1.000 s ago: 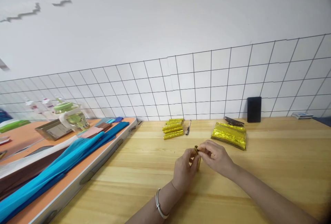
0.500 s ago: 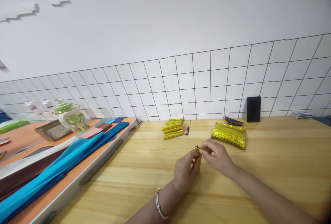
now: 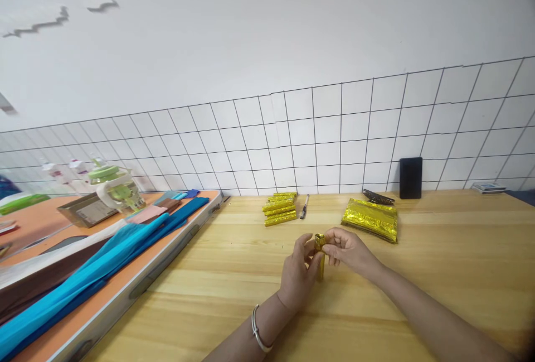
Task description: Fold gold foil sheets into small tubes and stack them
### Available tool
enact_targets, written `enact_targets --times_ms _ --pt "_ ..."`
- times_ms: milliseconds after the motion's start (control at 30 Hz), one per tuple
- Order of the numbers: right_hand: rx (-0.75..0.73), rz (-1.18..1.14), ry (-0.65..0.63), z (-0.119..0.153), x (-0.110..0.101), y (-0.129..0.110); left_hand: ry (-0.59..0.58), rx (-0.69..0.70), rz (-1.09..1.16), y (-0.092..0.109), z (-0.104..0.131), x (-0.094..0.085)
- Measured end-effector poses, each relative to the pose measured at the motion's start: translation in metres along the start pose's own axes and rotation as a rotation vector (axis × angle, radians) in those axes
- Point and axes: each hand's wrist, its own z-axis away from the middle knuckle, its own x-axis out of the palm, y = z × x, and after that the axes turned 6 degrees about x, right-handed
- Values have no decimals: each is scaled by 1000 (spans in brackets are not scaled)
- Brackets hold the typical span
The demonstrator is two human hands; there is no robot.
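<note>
Near the middle of the wooden table, a small gold foil piece [image 3: 320, 241] stands upright between my hands, its folded top end showing and a narrow strip reaching down. My left hand [image 3: 297, 273] has its fingers around the piece from the left. The fingertips of my right hand [image 3: 349, 250] pinch its top end from the right. Several gold foil rolls [image 3: 280, 218] lie stacked behind my left hand. Beyond my right hand rests a flat gold foil packet [image 3: 370, 220].
A pen [image 3: 305, 207] lies beside the rolls. Behind the packet are a dark clip-like object [image 3: 378, 197] and a black box [image 3: 411, 178] against the tiled wall. On the left, an orange table [image 3: 119, 298] bears blue cloth [image 3: 104, 256], a jug [image 3: 121, 189] and a cardboard box [image 3: 90, 211].
The fingers of my left hand have risen and loosened around the gold piece, and more of its top shows. My right fingers have shifted slightly along its edge.
</note>
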Motion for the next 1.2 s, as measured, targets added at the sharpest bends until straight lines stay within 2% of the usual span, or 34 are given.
enact_targets --times_ms 233,433,667,967,1200 --pt "20 -17 -4 -2 -1 8 -19 61 -84 -9 2 2" --pt "9 4 15 -1 1 6 -68 130 -158 -13 0 1" --pt "37 32 40 1 -1 -5 -269 182 -215 0 -13 -21" --pt "60 12 22 1 0 -3 -233 152 -205 6 -19 -29" --pt "30 11 -31 2 -2 2 -336 206 -69 18 -30 -44"
